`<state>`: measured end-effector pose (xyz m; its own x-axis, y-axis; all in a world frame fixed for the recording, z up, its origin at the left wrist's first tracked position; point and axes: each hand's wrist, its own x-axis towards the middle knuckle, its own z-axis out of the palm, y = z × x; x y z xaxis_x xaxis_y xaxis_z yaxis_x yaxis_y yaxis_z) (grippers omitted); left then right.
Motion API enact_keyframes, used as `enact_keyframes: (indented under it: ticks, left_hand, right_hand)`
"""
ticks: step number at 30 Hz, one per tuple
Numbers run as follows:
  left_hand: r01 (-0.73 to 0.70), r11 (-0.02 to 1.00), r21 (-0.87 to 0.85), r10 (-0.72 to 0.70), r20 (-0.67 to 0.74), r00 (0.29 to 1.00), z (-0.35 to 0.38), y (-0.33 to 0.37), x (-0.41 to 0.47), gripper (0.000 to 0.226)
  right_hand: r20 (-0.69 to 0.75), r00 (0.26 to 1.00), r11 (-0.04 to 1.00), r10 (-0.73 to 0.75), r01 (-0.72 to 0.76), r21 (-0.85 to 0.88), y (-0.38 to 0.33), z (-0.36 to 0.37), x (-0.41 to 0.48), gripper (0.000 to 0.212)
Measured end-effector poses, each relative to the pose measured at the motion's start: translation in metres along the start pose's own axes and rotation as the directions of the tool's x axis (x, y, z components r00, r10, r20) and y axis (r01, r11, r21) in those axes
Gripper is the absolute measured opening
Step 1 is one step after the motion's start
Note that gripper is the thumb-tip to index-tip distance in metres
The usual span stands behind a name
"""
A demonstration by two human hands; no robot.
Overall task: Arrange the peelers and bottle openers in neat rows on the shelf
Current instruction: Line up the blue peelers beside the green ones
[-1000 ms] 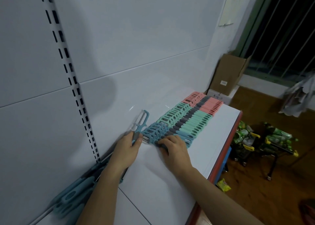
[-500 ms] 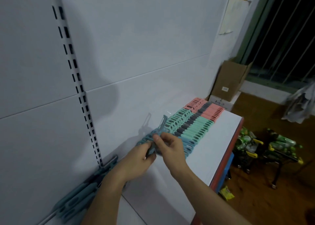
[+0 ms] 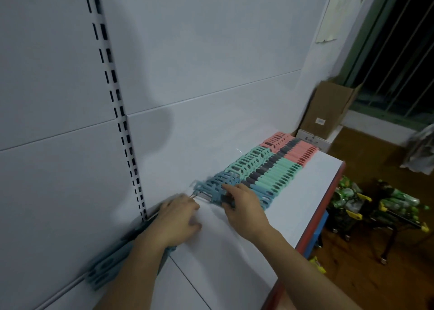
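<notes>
Right hand (image 3: pixel 244 206) pinches blue peeler (image 3: pixel 212 192) at near end of row (image 3: pixel 265 175) on shelf (image 3: pixel 293 206). Left hand (image 3: pixel 179 218) just left of row end, blurred; grip cannot be told. Advice: butt handle against neighbour and align heads before release. Spare blue peelers (image 3: pixel 105 267) lie farther left of row.

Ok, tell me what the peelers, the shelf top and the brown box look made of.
Peelers: moulded plastic by the look, matte pastel pink, mint and blue with dark grey grips; blades too blurred to judge. Shelf: smooth, even white surface with a red front edge, probably painted metal or laminate. Box: plain brown cardboard, dull finish, top flaps open.
</notes>
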<state>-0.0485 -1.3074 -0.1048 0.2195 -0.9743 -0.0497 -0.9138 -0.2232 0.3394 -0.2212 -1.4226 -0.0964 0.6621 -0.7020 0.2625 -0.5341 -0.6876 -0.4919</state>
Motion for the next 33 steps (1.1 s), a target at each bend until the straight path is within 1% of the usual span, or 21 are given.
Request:
enact_keyframes:
  ticks: [2,4,7,11,14,19,21,30,33]
  left_hand:
    - [0.009,0.999,0.05,-0.011,0.037,0.999,0.003,0.004,0.0,0.041]
    - [0.014,0.999,0.038,-0.015,0.03,0.999,0.005,0.003,0.0,0.043]
    - [0.016,0.999,0.035,-0.016,0.004,1.0,0.005,0.0,0.0,0.038]
    - [0.024,0.999,0.036,-0.025,0.014,1.0,0.006,0.002,0.0,0.039]
    - [0.026,0.999,0.044,-0.027,0.026,0.999,0.006,0.001,0.0,0.042]
    - [0.023,0.999,0.048,-0.026,0.06,0.998,0.007,0.004,0.001,0.063]
    - [0.041,0.997,0.058,-0.045,0.069,0.997,0.008,0.005,0.0,0.067]
    - [0.057,0.992,0.111,-0.065,0.065,0.996,0.01,0.007,0.004,0.054]
    - [0.05,0.993,0.109,-0.056,0.054,0.997,0.007,0.008,0.003,0.05]
  right_hand:
    - [-0.074,0.997,0.997,-0.028,0.023,-0.068,-0.001,0.001,-0.003,0.022]
    - [-0.124,0.99,0.993,-0.065,0.051,-0.11,0.001,0.004,-0.006,0.012]
    - [-0.12,0.989,0.991,-0.088,0.075,-0.111,0.002,0.011,-0.01,0.008]
    - [-0.094,0.984,0.985,-0.151,0.142,-0.101,0.003,0.019,-0.011,0.013]
    - [-0.086,0.98,0.979,-0.18,0.17,-0.109,0.005,0.022,-0.011,0.013]
    - [-0.106,0.975,0.976,-0.195,0.182,-0.118,0.005,0.026,-0.009,0.015]
    - [-0.11,0.976,0.979,-0.186,0.174,-0.107,0.006,0.028,-0.009,0.016]
    - [-0.123,0.981,0.985,-0.15,0.138,-0.106,0.013,0.03,-0.01,0.014]
    - [-0.1,0.985,0.986,-0.14,0.129,-0.107,0.017,0.029,-0.011,0.015]
